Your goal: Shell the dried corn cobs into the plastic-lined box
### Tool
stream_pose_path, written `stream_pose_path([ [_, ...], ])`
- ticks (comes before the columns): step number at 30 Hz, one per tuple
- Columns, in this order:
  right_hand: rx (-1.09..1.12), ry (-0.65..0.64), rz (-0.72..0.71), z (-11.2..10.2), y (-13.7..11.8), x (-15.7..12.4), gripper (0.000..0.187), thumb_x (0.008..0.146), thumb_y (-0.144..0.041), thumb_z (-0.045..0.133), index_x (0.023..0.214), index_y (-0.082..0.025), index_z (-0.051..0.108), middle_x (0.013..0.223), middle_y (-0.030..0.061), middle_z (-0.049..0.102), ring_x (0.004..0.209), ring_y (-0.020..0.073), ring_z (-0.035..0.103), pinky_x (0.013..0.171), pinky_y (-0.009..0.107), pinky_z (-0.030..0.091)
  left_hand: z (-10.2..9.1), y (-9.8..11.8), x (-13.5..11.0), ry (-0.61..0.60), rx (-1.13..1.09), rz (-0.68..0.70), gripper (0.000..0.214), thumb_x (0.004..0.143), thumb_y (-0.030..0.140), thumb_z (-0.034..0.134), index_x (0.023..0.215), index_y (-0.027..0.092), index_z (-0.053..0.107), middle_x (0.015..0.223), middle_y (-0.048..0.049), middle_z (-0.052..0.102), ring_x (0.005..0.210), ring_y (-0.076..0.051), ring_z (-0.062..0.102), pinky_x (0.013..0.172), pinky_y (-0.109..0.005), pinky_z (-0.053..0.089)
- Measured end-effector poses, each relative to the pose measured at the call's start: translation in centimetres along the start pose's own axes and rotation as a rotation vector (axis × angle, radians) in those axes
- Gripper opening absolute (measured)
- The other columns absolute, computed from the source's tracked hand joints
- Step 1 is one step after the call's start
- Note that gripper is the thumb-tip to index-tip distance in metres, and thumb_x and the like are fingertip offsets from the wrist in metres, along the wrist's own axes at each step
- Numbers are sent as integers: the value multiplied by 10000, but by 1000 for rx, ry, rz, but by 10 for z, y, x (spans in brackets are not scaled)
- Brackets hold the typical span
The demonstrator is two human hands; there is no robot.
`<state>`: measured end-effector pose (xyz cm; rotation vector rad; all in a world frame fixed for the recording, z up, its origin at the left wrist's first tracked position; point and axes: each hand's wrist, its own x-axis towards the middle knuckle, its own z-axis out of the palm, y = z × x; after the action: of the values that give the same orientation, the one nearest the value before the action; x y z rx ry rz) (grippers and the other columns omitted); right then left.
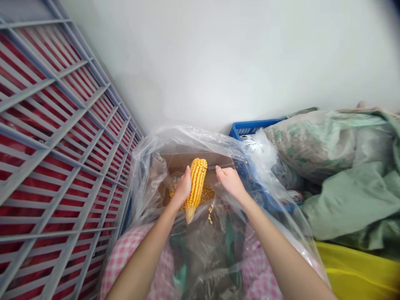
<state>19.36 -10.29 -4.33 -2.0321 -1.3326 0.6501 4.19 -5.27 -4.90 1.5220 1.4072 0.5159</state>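
A yellow corn cob (197,179) is held over the box, its pale tapered end toward me. Wrapped round its left side, my left hand (185,183) is closed on it, thumb up along the kernels. My right hand (229,179) is closed at the right, apart from the cob, on a thin dark metal spike (211,170) whose tip meets the kernels near the cob's far end. Its handle is hidden in my fingers. Beneath, loose corn kernels (206,194) lie in a cardboard box (215,159) lined with a clear plastic bag (142,183).
A grey slatted plastic crate (65,112) with red contents rises close on the left. At the right stand a blue basket (256,124), a stuffed woven sack (312,139), green cloth (346,200) and something yellow (356,266). A white wall (225,62) closes off the back.
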Motion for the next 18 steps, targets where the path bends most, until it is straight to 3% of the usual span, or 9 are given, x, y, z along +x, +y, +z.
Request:
stream_pose_path([
  [4, -153, 42, -14, -10, -8, 1, 542, 850, -390, 261, 465, -152, 559, 453, 34, 523, 453, 106, 453, 502, 226, 256, -9, 6, 4, 4, 51, 21, 646, 834, 536, 174, 1081, 99, 579, 1168, -144, 558, 1095, -253, 499, 935, -343, 339],
  [8, -295, 46, 23, -11, -15, 1, 532, 862, -369, 251, 564, -153, 635, 576, 86, 627, 538, 145, 542, 532, 251, 254, -9, 7, 5, 17, 70, 59, 630, 840, 522, 163, 1058, 113, 589, 1122, -141, 586, 1046, -252, 527, 908, -350, 359],
  [18, -428, 19, 123, -15, -22, -2, 519, 863, -362, 240, 742, -131, 688, 770, 148, 672, 736, 218, 624, 608, 260, 331, -8, 7, 4, 40, 171, 99, 612, 844, 525, 143, 981, 149, 605, 1075, -133, 607, 1023, -258, 539, 871, -353, 373],
])
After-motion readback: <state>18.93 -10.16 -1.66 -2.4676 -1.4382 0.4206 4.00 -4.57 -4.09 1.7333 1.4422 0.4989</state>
